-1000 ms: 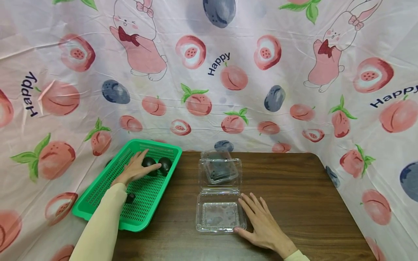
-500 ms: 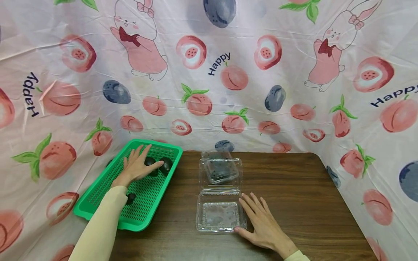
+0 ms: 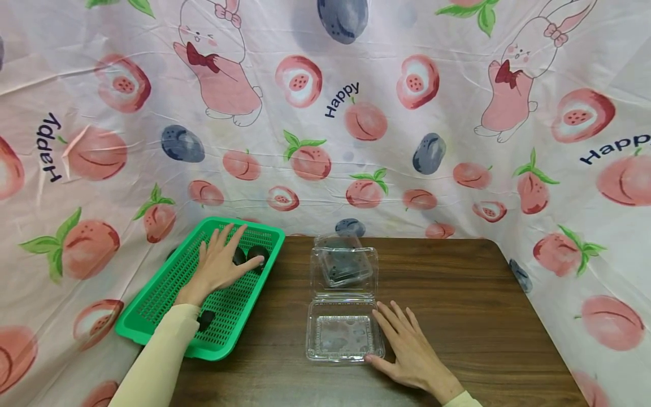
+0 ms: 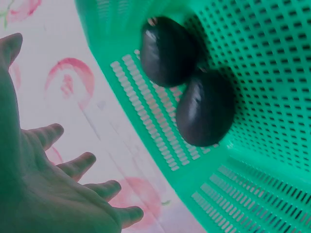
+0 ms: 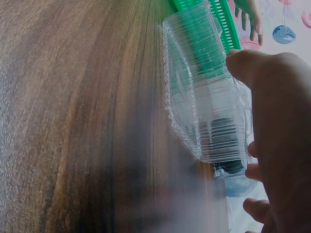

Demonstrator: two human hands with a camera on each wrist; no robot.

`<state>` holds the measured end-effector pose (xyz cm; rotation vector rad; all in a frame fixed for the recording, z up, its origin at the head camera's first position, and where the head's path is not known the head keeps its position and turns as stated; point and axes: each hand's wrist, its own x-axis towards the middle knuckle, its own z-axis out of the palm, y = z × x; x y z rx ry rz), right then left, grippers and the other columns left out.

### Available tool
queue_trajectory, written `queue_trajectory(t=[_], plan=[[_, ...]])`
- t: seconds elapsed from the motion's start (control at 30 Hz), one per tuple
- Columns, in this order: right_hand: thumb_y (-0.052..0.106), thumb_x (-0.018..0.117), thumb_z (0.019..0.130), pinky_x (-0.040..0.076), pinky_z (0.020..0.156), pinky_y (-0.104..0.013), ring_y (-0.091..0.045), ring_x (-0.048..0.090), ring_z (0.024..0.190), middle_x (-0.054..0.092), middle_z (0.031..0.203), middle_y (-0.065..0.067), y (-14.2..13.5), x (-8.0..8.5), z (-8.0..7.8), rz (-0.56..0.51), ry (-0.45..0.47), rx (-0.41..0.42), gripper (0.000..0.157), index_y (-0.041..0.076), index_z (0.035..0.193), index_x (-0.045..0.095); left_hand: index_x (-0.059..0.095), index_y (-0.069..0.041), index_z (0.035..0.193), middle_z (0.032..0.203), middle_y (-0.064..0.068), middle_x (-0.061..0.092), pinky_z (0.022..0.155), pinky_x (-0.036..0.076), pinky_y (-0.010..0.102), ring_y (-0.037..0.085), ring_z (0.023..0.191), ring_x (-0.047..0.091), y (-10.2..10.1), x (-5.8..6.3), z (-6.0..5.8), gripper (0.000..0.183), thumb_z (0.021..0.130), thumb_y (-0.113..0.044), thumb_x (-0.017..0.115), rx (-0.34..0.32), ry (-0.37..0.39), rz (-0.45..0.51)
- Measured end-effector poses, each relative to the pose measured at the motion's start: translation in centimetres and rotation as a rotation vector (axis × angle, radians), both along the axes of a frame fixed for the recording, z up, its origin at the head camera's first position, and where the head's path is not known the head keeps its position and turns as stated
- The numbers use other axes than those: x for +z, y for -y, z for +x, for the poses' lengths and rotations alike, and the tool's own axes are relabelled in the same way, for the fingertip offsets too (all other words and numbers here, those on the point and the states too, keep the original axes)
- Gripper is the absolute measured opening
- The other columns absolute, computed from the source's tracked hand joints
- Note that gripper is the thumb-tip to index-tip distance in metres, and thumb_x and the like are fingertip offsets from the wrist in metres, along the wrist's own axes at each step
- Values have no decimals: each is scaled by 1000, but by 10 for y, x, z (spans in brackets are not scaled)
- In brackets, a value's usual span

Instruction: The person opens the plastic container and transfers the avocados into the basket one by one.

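Two dark avocados [image 4: 206,109] lie side by side at the far end of the green basket [image 3: 249,308]. My left hand [image 3: 218,264] is over the basket, fingers spread, its thumb overlapping the right avocado [image 3: 257,252] in the head view. Nothing is held in it; the left wrist view shows the palm and fingertips apart from both fruits. A clear plastic clamshell box [image 3: 342,333] sits with its lid raised, nothing in its tray. My right hand [image 3: 409,353] touches the right rim of this box with thumb and straight fingertips.
Behind the raised lid stands another clear box [image 3: 347,268] with something dark inside. The wooden table [image 3: 447,282] extends to the right. A peach-print cloth [image 3: 325,124] hangs along the back and both sides.
My left hand has moved slightly right and toward the avocados, fingers still spread. The right hand and the clamshell box have stayed in place.
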<state>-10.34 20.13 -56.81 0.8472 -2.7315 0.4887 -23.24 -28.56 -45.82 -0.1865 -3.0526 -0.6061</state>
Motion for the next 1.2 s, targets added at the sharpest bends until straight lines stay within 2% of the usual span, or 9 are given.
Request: queue_trajectory(t=[0.37, 0.5, 0.6, 0.73, 0.87, 0.9, 1.0, 1.1, 1.2], plan=[[71, 74, 99, -23, 138, -25, -48, 50, 162, 52, 176, -14, 2, -2, -2, -1, -5, -8, 96, 8, 168, 53, 28, -25, 181, 188, 22, 21, 131, 4, 91, 62, 173, 9, -29, 3, 24, 104, 100, -69, 75, -66, -93, 13], [72, 73, 99, -2, 147, -40, -46, 49, 163, 51, 177, -13, 4, -3, -2, 5, -8, -20, 96, 9, 168, 53, 31, -25, 181, 188, 21, 23, 131, 5, 90, 62, 173, 10, -40, 1, 33, 102, 100, -65, 78, -106, -111, 12], [72, 74, 99, 5, 147, -44, -45, 50, 163, 52, 177, -12, 5, -3, -2, 4, -15, -23, 95, 9, 168, 54, 32, -25, 180, 188, 20, 24, 132, 6, 89, 61, 173, 12, -49, 0, 41, 101, 99, -64, 78, -136, -122, 8], [72, 74, 99, -16, 142, -30, -48, 50, 162, 52, 176, -14, 6, -3, -4, -5, -10, -15, 96, 8, 168, 54, 34, -26, 180, 187, 18, 27, 133, 8, 87, 58, 174, 14, -61, 2, 50, 101, 99, -65, 79, -176, -142, 1], [71, 74, 99, -22, 138, -26, -49, 50, 161, 52, 176, -15, 7, -4, -5, -13, -1, -13, 96, 8, 168, 54, 33, -30, 180, 187, 16, 28, 134, 9, 86, 56, 175, 15, -69, 5, 58, 100, 98, -65, 80, -212, -155, -9], [72, 74, 99, -21, 138, -26, -49, 50, 162, 52, 176, -14, 7, -4, -6, -14, 5, -16, 96, 8, 168, 54, 33, -31, 180, 187, 15, 29, 134, 10, 86, 55, 175, 16, -70, 6, 60, 101, 98, -65, 80, -221, -160, -12], [72, 73, 99, 2, 148, -45, -47, 49, 163, 51, 177, -12, 8, -4, -6, -6, 10, -29, 96, 10, 168, 53, 35, -30, 179, 187, 15, 30, 135, 13, 85, 55, 174, 18, -77, 6, 64, 101, 97, -64, 82, -248, -177, -10], [73, 72, 100, 19, 144, -56, -45, 48, 164, 50, 178, -10, 9, -5, -5, -1, 17, -40, 95, 11, 169, 53, 37, -29, 179, 187, 13, 31, 134, 16, 84, 55, 174, 21, -84, 4, 68, 100, 97, -65, 82, -274, -191, -6], [74, 72, 100, 6, 147, -47, -46, 47, 165, 50, 178, -11, 9, -6, -6, -7, 20, -39, 95, 11, 169, 53, 39, -29, 178, 187, 12, 31, 134, 20, 84, 55, 174, 23, -92, 0, 73, 98, 97, -65, 81, -292, -204, -6]])
